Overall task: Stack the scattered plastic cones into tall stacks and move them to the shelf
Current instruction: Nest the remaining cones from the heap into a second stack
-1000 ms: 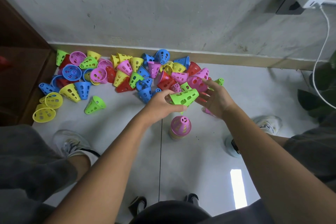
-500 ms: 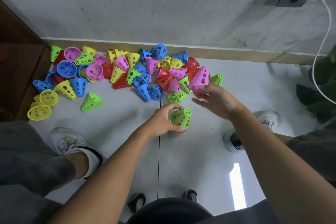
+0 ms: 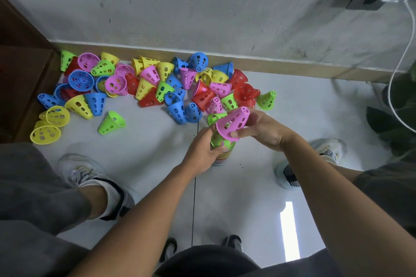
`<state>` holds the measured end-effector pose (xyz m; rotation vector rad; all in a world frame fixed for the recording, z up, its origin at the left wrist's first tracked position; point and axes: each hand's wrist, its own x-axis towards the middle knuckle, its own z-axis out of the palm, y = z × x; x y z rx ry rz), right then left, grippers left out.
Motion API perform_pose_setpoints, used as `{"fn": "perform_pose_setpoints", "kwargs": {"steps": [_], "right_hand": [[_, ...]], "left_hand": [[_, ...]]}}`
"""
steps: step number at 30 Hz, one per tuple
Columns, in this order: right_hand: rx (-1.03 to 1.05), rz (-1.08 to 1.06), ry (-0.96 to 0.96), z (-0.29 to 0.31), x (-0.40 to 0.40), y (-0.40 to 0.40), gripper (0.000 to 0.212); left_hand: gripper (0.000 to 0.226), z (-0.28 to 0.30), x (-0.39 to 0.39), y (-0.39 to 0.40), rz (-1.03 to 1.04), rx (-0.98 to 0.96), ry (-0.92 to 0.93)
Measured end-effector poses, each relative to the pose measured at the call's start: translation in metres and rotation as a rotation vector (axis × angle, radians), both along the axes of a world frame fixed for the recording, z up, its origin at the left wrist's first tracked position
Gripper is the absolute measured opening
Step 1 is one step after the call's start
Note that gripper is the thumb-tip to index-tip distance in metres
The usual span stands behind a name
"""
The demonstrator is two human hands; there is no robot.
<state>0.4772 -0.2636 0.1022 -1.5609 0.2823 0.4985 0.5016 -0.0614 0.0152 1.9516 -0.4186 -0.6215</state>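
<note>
The right hand point(image 3: 264, 129) has its grip clamped on a pink cone point(image 3: 233, 122): the thumb presses the flared rim near the wide mouth and the fingers curl over the narrow top. The cone is tilted, wide mouth facing down and toward the left hand, narrow end pointing up and away. It hangs off the floor, directly above and just touching or nearly touching the stack point(image 3: 221, 148); which one cannot be told.

The left hand point(image 3: 202, 153) has its grip closed around the stack, fingers wrapped on its side just below the pink cone. The stack stands upright on the white tiled floor point(image 3: 247, 186) with a green cone point(image 3: 219, 140) as its top piece and striped rims of other colours showing below the fingers.

Beyond both grips, toward the wall point(image 3: 202, 7), the scattered cones point(image 3: 157, 87) lie in a loose heap of blue, yellow, red, pink and green, most tipped on their sides. One lone green cone point(image 3: 111, 122) lies well apart to the left of the left-hand grip. Another green one point(image 3: 266, 100) lies just past the right-hand grip. Dark wooden furniture point(image 3: 20, 69) borders the heap on the far left.
</note>
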Motion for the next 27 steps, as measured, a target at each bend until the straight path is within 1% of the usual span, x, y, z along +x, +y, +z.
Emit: {"fn": "perform_pose_setpoints", "kwargs": {"steps": [4, 7, 11, 14, 16, 19, 23, 27], "right_hand": [[-0.164, 0.023, 0.046, -0.004, -0.002, -0.001, 0.06], [-0.233, 0.081, 0.045, -0.008, -0.002, 0.004, 0.057], [-0.375, 0.187, 0.019, -0.019, -0.004, 0.019, 0.055], [-0.414, 0.173, -0.003, -0.035, -0.011, 0.026, 0.066], [-0.446, 0.181, -0.016, -0.04, -0.012, 0.027, 0.071], [-0.483, 0.169, -0.033, -0.039, -0.01, 0.032, 0.069], [-0.484, 0.087, -0.077, -0.037, -0.006, 0.044, 0.061], [-0.527, 0.06, -0.134, -0.043, -0.005, 0.051, 0.055]], "left_hand": [[0.072, -0.004, -0.002, 0.003, 0.027, -0.048, 0.038], [0.076, -0.003, 0.0, 0.009, 0.033, -0.055, 0.091], [0.089, -0.008, 0.001, 0.017, 0.048, -0.003, 0.159], [0.1, -0.017, 0.003, 0.025, 0.022, 0.024, 0.252], [0.1, -0.02, 0.002, 0.031, -0.015, 0.066, 0.264], [0.094, -0.022, 0.005, 0.041, 0.049, 0.15, 0.219], [0.069, -0.022, 0.024, 0.048, 0.171, 0.185, 0.149], [0.052, -0.017, 0.056, 0.055, 0.2, 0.242, 0.022]]}}
